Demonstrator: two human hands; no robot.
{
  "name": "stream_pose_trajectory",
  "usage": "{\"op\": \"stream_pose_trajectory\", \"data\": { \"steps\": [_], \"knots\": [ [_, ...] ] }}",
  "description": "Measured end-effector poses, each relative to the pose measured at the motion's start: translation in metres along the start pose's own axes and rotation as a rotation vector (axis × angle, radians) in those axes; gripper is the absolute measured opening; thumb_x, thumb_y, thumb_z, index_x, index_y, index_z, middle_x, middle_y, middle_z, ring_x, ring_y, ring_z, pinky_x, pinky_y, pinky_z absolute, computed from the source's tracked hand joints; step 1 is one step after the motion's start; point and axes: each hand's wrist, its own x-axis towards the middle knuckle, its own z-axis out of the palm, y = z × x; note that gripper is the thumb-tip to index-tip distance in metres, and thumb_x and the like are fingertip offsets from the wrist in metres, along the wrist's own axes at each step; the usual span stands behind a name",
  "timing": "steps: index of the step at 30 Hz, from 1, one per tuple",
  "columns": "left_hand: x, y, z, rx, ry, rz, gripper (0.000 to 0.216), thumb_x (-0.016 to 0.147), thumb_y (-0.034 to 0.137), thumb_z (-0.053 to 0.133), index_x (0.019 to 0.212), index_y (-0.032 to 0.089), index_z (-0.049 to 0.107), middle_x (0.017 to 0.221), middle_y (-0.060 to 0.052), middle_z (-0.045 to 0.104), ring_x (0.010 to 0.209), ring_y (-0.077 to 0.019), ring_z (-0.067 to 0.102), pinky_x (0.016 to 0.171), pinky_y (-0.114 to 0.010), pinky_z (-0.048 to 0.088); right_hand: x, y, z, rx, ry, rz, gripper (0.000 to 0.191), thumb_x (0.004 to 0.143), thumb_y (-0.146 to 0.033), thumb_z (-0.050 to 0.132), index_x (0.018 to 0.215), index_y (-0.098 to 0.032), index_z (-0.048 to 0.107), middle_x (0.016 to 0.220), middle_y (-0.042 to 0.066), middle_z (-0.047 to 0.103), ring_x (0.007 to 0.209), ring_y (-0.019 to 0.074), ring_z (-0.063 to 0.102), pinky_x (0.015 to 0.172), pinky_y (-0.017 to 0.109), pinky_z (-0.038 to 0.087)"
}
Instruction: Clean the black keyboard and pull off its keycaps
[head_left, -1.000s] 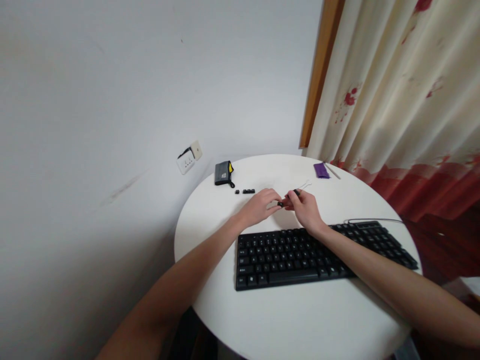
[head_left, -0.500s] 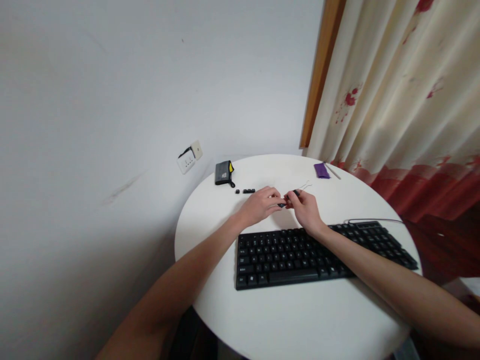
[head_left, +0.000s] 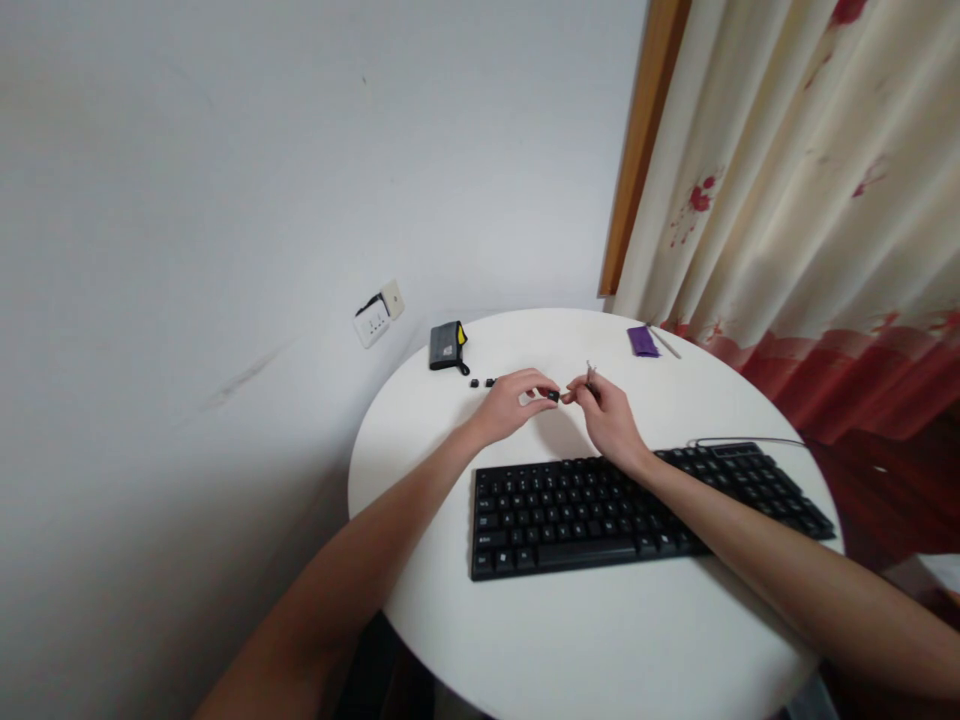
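My left hand (head_left: 516,403) is raised just above the round white table (head_left: 600,620), beyond the black keyboard (head_left: 630,505), and pinches a small black keycap (head_left: 553,396) between thumb and fingers. My right hand (head_left: 609,416) is closed on a thin metal wire tool (head_left: 589,375) whose end sticks up above the fingers. The two hands almost meet at the keycap. A few loose black keycaps (head_left: 481,383) lie on the table just behind my left hand, partly hidden by it.
A grey and yellow pouch (head_left: 448,346) lies near the table's far left edge. A purple item (head_left: 643,341) and a thin stick lie at the far right. The keyboard's cable (head_left: 742,440) runs to the right. A curtain hangs on the right, and a wall socket (head_left: 377,316) is on the left.
Both hands have lifted slightly and moved a little away from me. The keycap is now in my left fingers, apart from the wire tool, which now points upward in my right hand.
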Motion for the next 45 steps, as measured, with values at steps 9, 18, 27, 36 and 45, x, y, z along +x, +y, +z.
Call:
{"op": "stream_pose_trajectory", "data": {
  "steps": [9, 18, 27, 36, 45],
  "knots": [
    [-0.001, -0.002, -0.012, -0.115, 0.045, -0.137, 0.023, 0.072, 0.033, 0.081, 0.086, 0.017, 0.072, 0.083, -0.003, 0.071, 0.077, -0.0153, 0.062, 0.073, -0.027, 0.047, -0.009, -0.011, 0.003, -0.153, -0.152, -0.135, 0.023, 0.09, -0.032, 0.055, 0.105, -0.017, 0.065, 0.082, 0.003, 0.061, 0.068, 0.0148, 0.051, 0.063, 0.027, 0.041],
    [-0.002, -0.004, -0.015, -0.191, -0.001, -0.164, 0.027, 0.068, 0.036, 0.083, 0.081, 0.017, 0.071, 0.08, -0.003, 0.07, 0.075, -0.0156, 0.061, 0.072, -0.029, 0.046, -0.01, -0.014, 0.002, -0.2, -0.149, -0.211, 0.018, 0.087, -0.029, 0.064, 0.1, -0.018, 0.071, 0.081, 0.002, 0.062, 0.061, 0.0121, 0.044, 0.059, 0.026, 0.038],
    [-0.001, -0.004, -0.021, -0.206, 0.06, -0.167, 0.029, 0.075, 0.044, 0.077, 0.079, 0.017, 0.067, 0.079, -0.004, 0.07, 0.076, -0.0166, 0.064, 0.072, -0.029, 0.046, 0.002, -0.024, 0.001, -0.258, -0.172, -0.174, 0.017, 0.083, -0.03, 0.067, 0.091, -0.016, 0.073, 0.073, 0.001, 0.065, 0.057, 0.0109, 0.044, 0.057, 0.025, 0.035],
    [0.003, -0.031, -0.045, -0.303, 0.743, -0.227, 0.055, 0.094, 0.061, 0.042, 0.074, 0.015, 0.065, 0.055, -0.003, 0.06, 0.05, -0.0107, 0.053, 0.05, -0.024, 0.037, 0.068, 0.024, 0.035, -0.432, -0.237, -0.048, 0.017, 0.078, -0.025, 0.068, 0.087, -0.013, 0.076, 0.078, 0.005, 0.072, 0.066, 0.0139, 0.057, 0.064, 0.025, 0.041],
    [-0.002, -0.049, -0.056, -0.382, 0.873, -0.327, 0.056, 0.092, 0.063, 0.045, 0.069, 0.015, 0.064, 0.051, -0.002, 0.057, 0.045, -0.0089, 0.046, 0.045, -0.022, 0.033, 0.099, 0.072, 0.072, -0.583, -0.346, 0.024, 0.017, 0.078, -0.022, 0.067, 0.09, -0.015, 0.077, 0.083, 0.005, 0.075, 0.075, 0.0169, 0.065, 0.066, 0.023, 0.042]
  ]
}}
